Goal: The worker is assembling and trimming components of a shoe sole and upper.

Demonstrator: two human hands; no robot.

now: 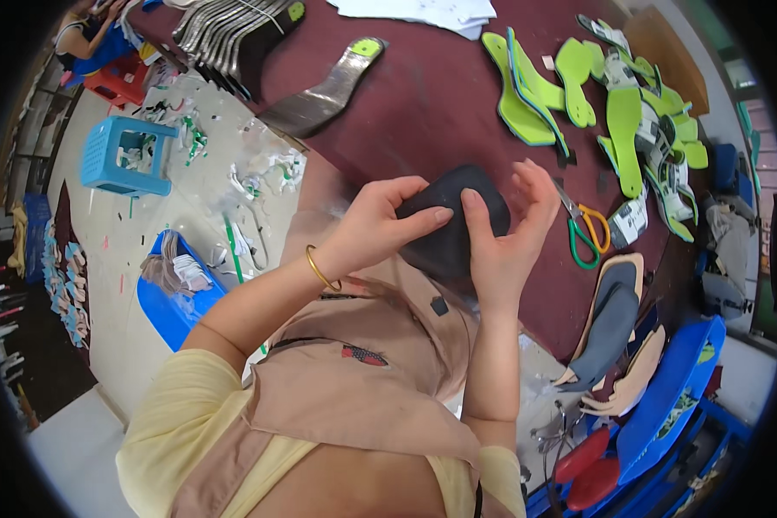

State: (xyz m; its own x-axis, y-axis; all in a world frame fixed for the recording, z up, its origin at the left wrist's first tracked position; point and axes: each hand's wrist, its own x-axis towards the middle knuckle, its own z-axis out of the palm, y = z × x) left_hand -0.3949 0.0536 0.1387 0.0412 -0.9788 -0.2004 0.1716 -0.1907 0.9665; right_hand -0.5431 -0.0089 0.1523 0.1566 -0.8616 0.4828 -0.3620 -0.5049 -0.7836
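Note:
A dark, rounded, flat piece (440,250), like black fabric or leather, is held in front of my body over the near edge of the maroon table. My left hand (388,220) grips it from the left, thumb pressed on its face and a gold bangle at the wrist. From the right, my right hand (514,237) presses its thumb on the same face, while its upper fingers rise curled beyond the edge. The fingers behind the piece are hidden. Scissors (591,233) with green and orange handles lie just right of my right hand.
Lime-green insoles (623,129) are piled at the table's right. A bundle of shiny dark sole pieces (233,34), a single one (341,86) and white paper (423,10) lie at the far side. Blue stool (116,155) and blue bin (168,302) stand left; another blue tray (665,423) is right.

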